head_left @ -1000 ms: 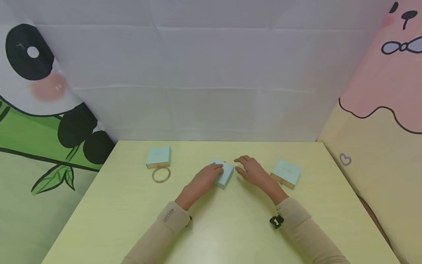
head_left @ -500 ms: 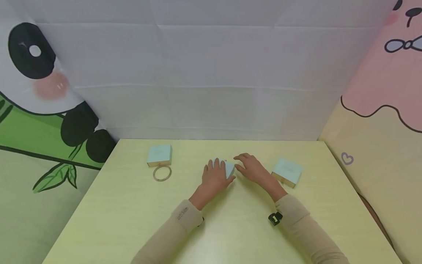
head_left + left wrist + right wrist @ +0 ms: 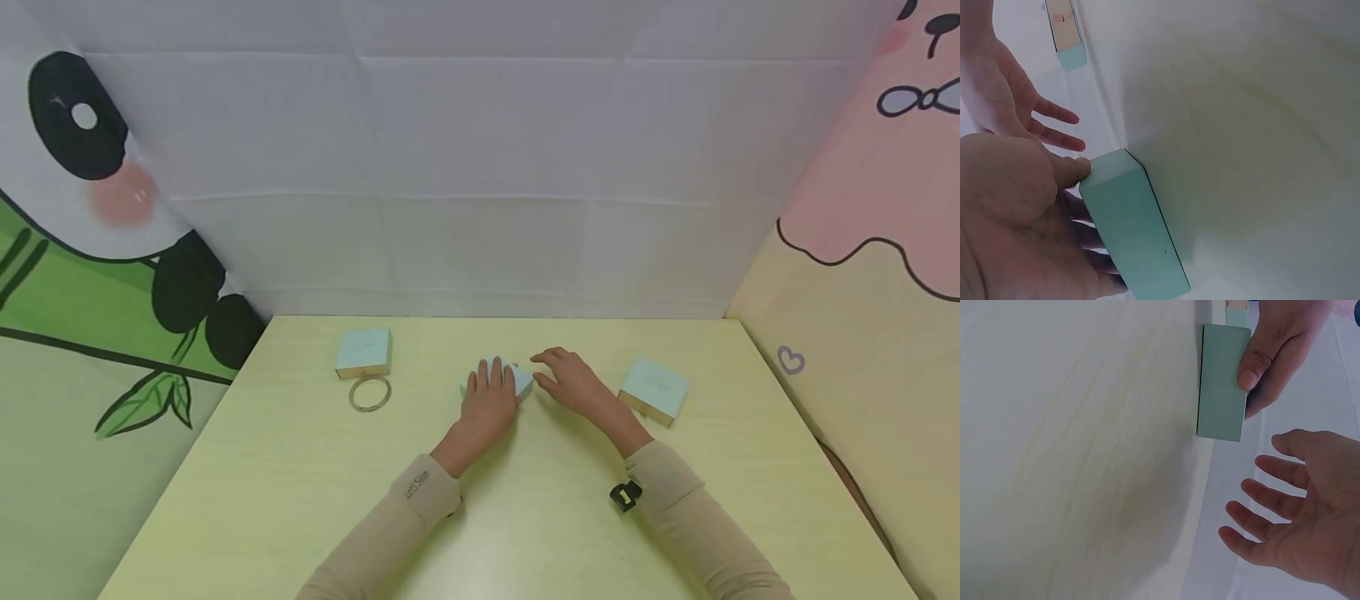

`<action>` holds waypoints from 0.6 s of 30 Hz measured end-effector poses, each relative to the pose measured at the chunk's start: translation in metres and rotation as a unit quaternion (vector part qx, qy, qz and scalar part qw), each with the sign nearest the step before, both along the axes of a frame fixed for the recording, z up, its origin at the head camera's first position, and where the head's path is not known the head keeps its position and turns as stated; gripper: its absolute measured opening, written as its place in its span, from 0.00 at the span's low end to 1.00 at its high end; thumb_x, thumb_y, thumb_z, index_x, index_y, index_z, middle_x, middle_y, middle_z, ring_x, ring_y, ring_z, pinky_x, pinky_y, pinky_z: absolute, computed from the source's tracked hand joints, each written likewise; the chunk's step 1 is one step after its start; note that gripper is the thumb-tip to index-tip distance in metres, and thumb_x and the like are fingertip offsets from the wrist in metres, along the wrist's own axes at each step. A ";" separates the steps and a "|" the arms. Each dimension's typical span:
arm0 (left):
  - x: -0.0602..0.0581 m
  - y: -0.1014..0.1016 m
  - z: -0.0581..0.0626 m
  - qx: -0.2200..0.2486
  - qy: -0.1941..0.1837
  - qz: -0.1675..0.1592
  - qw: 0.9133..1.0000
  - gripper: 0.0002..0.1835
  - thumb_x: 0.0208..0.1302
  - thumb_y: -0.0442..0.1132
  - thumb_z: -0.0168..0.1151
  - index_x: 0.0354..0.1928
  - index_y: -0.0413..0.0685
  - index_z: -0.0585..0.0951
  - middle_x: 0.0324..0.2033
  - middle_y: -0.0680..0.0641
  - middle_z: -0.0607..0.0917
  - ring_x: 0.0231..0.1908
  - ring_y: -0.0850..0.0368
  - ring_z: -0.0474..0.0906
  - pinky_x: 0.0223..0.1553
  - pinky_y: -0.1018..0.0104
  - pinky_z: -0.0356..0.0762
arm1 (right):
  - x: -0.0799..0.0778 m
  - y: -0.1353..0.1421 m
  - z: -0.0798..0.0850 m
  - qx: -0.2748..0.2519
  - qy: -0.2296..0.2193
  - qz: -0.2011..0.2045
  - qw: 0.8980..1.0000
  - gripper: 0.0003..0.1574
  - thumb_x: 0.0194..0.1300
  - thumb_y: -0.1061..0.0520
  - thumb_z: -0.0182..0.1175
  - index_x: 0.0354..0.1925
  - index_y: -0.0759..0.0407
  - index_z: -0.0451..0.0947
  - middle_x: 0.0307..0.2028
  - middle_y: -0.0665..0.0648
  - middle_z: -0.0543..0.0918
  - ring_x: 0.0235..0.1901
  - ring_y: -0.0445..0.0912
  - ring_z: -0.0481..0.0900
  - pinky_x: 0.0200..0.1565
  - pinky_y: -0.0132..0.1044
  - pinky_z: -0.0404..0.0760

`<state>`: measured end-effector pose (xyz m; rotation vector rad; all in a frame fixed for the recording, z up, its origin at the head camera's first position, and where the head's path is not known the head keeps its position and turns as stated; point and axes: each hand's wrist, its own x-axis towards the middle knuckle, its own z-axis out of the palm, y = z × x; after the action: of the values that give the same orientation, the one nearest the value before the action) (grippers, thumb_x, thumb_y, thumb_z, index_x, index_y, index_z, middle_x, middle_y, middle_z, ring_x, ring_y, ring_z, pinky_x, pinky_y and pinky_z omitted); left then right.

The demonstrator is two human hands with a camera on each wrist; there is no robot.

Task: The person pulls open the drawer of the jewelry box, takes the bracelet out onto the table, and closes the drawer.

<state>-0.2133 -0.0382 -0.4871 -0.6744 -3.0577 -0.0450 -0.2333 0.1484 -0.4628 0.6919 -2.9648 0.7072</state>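
Observation:
A pale blue-green box (image 3: 522,382) lies near the middle of the table, partly covered by my left hand (image 3: 487,410). That hand's fingers are stretched out over the top of the box. Its thumb (image 3: 1075,169) touches the box's upper edge in the left wrist view, and shows against the box side (image 3: 1222,381) in the right wrist view. Just right of this box is my right hand (image 3: 573,387), holding nothing. Its fingers (image 3: 1272,497) are loosely spread and apart from the box.
A similar box (image 3: 363,352) sits at the back left, with a thin ring (image 3: 370,407) right in front of it. Another blue box (image 3: 654,389) lies angled beside the right forearm. The yellow table (image 3: 555,533) meets a pale cloth backdrop (image 3: 480,258) behind.
My left hand moved rightward and laid its fingers over the middle box. Its thumb, spread half a second ago, has drawn in. The box has turned. The right hand stayed nearly still.

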 end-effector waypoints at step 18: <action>-0.012 -0.040 0.000 0.025 -0.051 -0.120 0.991 0.28 0.79 0.27 0.43 0.78 0.37 0.58 0.79 0.40 0.55 0.78 0.43 0.50 0.75 0.46 0.55 | 0.000 -0.006 0.001 -0.014 -0.053 -0.005 0.998 0.24 0.77 0.57 0.55 0.65 0.67 0.74 0.63 0.68 0.76 0.62 0.63 0.75 0.62 0.56 0.75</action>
<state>-0.2258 -0.0783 -0.4876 -1.0631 -3.0384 -0.1626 -0.2338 0.1424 -0.4614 0.6564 -3.0435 0.8089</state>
